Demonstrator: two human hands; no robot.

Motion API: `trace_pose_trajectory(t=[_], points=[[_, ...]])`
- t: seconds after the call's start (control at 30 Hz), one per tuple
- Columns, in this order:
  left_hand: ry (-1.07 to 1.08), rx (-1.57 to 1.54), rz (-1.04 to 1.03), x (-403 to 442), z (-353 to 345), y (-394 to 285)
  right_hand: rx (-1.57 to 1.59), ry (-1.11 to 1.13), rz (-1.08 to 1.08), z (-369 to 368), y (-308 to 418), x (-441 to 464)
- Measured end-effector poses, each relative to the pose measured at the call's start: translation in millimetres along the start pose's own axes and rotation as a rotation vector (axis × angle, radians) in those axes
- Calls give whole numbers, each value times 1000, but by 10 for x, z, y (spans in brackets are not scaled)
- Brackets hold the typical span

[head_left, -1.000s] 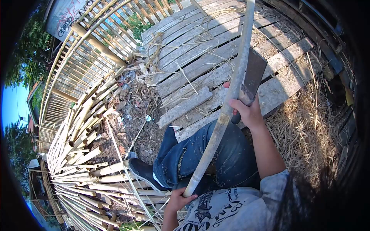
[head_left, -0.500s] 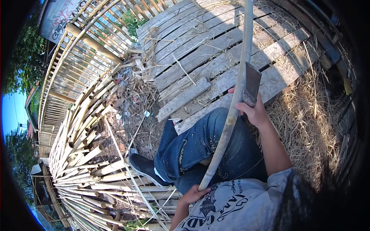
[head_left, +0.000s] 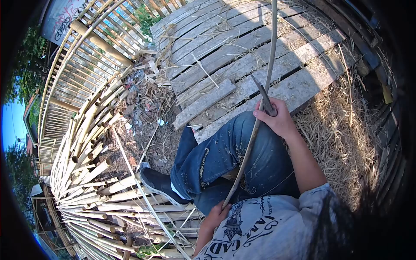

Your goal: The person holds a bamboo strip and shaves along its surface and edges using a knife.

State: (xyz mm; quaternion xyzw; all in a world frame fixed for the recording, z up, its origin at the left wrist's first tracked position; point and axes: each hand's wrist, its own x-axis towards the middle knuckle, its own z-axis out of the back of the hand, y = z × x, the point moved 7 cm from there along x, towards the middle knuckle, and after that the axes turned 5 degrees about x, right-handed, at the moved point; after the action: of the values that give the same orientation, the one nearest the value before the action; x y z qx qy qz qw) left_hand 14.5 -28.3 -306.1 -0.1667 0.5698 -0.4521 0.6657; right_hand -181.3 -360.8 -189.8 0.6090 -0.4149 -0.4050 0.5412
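A long bamboo strip (head_left: 248, 161) runs from my waist up over my bent knee and past the top of the view, its narrow edge facing me. Its lower end is in my closed left hand (head_left: 215, 216), against my shirt. My right hand (head_left: 275, 116) is wrapped round a cleaver-like blade (head_left: 264, 96), seen nearly edge-on, at the point where it meets the strip above the knee. The fingers partly hide the tool's handle.
Wooden slats (head_left: 242, 56) form a platform ahead, with a loose short board (head_left: 206, 104) on its near edge. Many bamboo poles (head_left: 93, 164) fan out at the left, below a bamboo fence (head_left: 82, 78). Straw (head_left: 338, 143) covers the ground at the right.
The strip has turned from its broad face to its narrow edge. The blade has turned too and now shows thin instead of flat. My left hand has shifted right along my waist.
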Motion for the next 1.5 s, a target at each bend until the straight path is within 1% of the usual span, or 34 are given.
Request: trace_pose_trajectory(t=[0.03, 0.07, 0.17, 0.23, 0.3, 0.4, 0.47, 0.5, 0.57, 0.6, 0.7, 0.77, 0.8, 0.9, 0.97, 1.07, 1.2, 1.27, 1.3, 1.4, 1.47, 1.5], points=[[-31, 39, 5, -5, 3, -32, -59, -13, 62, 3, 21, -1], [-63, 81, 9, -6, 19, -60, -60, -12, 58, 2, 20, -5], [-68, 96, 46, -29, 27, -91, -13, -23, 44, 12, 47, -16], [-74, 112, 45, -46, 26, -71, -72, -20, 29, 26, 45, -19], [-78, 126, 44, -51, 31, -54, -61, -23, 21, 21, 63, -22], [-44, 62, 65, -30, 87, -17, -59, -30, 28, 38, 35, -14], [82, -95, 120, 22, 37, 64, -65, -34, 43, 37, 8, -5], [81, -94, 123, 48, 20, 142, -67, -37, 48, 41, -1, -4], [186, -157, 124, 90, -95, 226, -71, -45, 53, 62, -4, -1], [190, -155, 125, 99, -115, 271, -69, -40, 59, 57, -1, 1], [164, -185, 169, 111, -138, 261, -62, -38, 78, 67, -21, 3], [21, -15, 153, 106, -89, 196, -54, -32, 89, 62, -34, -5], [20, -19, 157, 105, -109, 205, -55, -37, 97, 65, -22, -11], [-38, 53, 116, 102, -125, 181, -59, -34, 121, 72, -21, -16], [-144, 86, 32, 97, -81, 58, -64, -28, 140, 84, -33, -21], [-188, 109, 47, 87, -61, -43, -64, -42, 199, 114, -42, -32], [-121, 124, 13, 110, -76, 65, -20, -64, 278, 128, 4, -62], [-136, -45, -28, 137, -72, 131, -14, -69, 305, 140, -13, -69], [-138, -48, -30, 139, -94, 163, -4, -82, 304, 163, -41, -70], [-172, -49, -29, 102, -63, -55, 1, -129, 289, 231, -152, -110], [-177, 60, 6, 102, -72, -67, -7, -165, 276, 282, -202, -152], [-179, 57, 1, 104, -87, -62, -27, -179, 256, 299, -224, -162]])
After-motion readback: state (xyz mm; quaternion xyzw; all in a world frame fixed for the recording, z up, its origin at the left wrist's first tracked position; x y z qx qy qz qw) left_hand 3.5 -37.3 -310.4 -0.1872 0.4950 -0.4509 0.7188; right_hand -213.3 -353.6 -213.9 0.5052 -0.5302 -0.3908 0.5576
